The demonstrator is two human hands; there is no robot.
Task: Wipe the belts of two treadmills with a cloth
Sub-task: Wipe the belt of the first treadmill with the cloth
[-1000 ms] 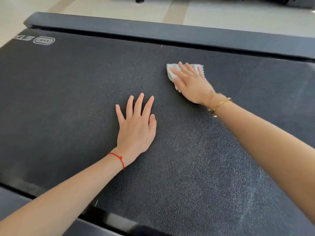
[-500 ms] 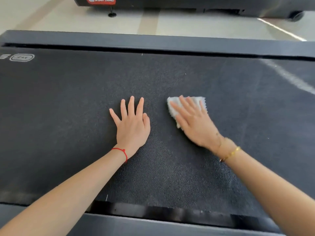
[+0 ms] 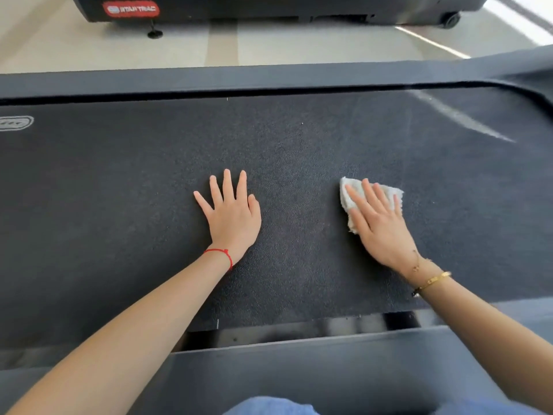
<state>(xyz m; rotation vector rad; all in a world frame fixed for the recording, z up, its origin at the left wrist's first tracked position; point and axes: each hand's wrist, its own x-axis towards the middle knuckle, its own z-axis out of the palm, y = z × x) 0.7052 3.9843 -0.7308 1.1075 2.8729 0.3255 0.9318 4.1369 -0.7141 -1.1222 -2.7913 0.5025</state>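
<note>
Left hand (image 3: 232, 214) flat, fingers spread, on dark treadmill belt (image 3: 119, 190). Right hand (image 3: 380, 226), fingers straight, presses white cloth (image 3: 348, 199) onto belt, well right of left. Pale streak (image 3: 460, 118) far right, possibly glare.

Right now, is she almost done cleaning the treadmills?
Probably not. The right hand presses the white cloth flat on this belt, mid-wipe, while the left hand rests flat beside it. A pale streak remains near the belt's far right. The other treadmill behind isn't being touched.
</note>
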